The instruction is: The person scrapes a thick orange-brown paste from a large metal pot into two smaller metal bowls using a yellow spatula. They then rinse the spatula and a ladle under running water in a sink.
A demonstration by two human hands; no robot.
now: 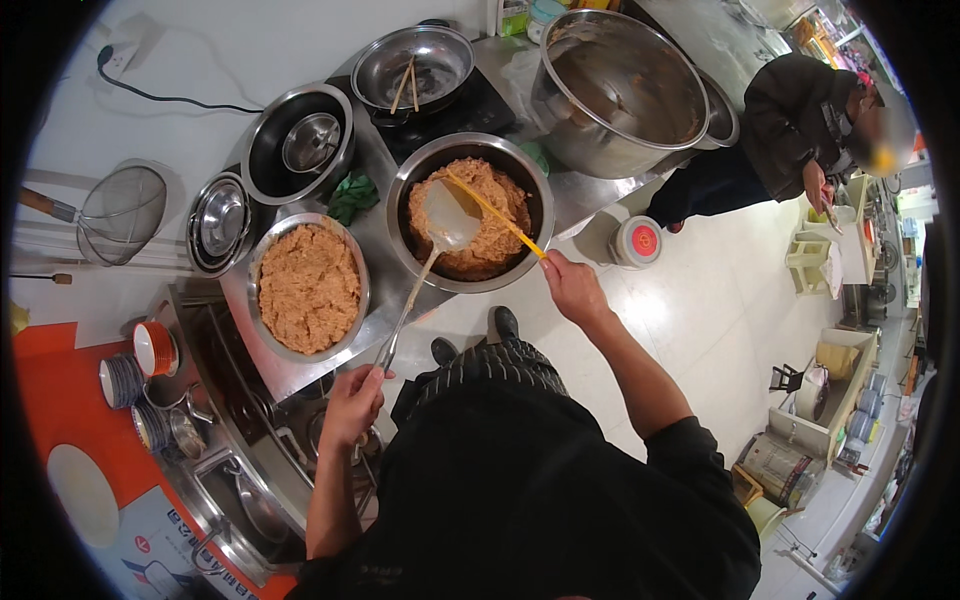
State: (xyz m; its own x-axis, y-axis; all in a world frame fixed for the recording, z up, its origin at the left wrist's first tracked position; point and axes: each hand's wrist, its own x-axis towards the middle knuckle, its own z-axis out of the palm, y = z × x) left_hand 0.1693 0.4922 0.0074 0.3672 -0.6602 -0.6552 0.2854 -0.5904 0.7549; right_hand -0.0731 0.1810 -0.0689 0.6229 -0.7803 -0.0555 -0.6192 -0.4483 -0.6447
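My left hand grips the end of a long-handled metal ladle. Its bowl is over a steel basin that holds a mound of pinkish-orange minced filling. A narrow yellow tool is held by my right hand near the basin's right rim. The yellow tool slants across the ladle's bowl; whether they touch is hard to tell. To the left stands a second steel bowl, filled almost to the rim with the same kind of filling.
A large steel pot stands at the back right, near a pan with chopsticks. Nested bowls and a dark-looking basin sit left. A lidded bucket is on the floor, near another person.
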